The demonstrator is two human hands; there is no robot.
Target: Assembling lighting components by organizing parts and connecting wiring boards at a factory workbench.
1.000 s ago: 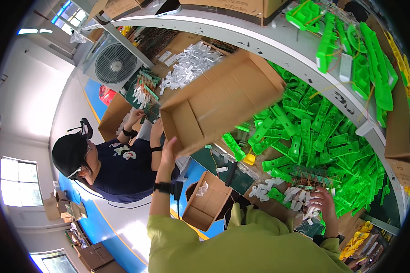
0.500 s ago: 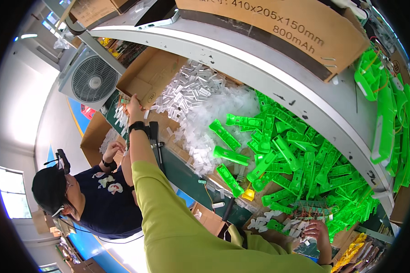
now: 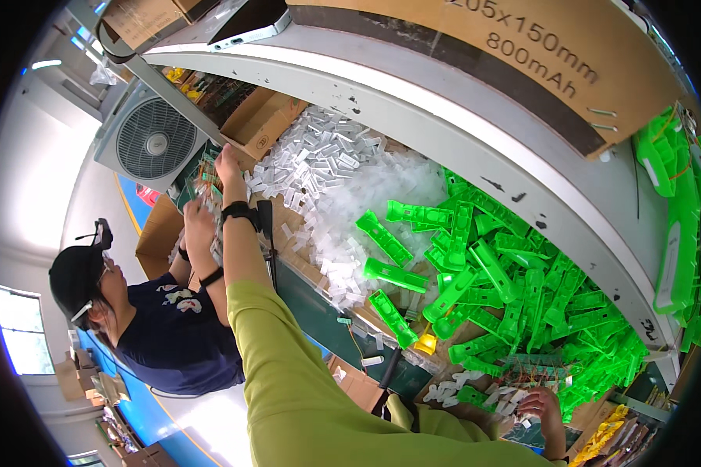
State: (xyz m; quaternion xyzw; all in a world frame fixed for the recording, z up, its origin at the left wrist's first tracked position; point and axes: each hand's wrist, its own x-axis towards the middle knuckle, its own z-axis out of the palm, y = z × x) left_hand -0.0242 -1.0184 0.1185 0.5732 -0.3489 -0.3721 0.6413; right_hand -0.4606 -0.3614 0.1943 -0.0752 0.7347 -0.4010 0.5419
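Observation:
My left arm, in a yellow-green sleeve with a black wristband, stretches to the far left. My left hand (image 3: 227, 163) is closed at the near left corner of an open cardboard box (image 3: 251, 142). A heap of small clear-white plastic pieces (image 3: 311, 156) lies beside the box. At the lower right, my right hand (image 3: 540, 406) rests with fingers loosely bent and apart, over small white parts (image 3: 506, 398); its palm side is hidden. Green plastic housings (image 3: 491, 268) lie in a large pile beyond it.
A co-worker (image 3: 171, 327) works at the left, hands close to my left forearm. A grey shelf edge (image 3: 413, 101) crosses above the bench, bearing a big carton (image 3: 506, 47). A fan (image 3: 156, 144) stands far left. A yellow piece (image 3: 426, 343) lies near the green housings.
The cardboard box has shifted away and turned, with my left hand at its corner. The co-worker's hands have risen beside my forearm. My right hand has barely moved.

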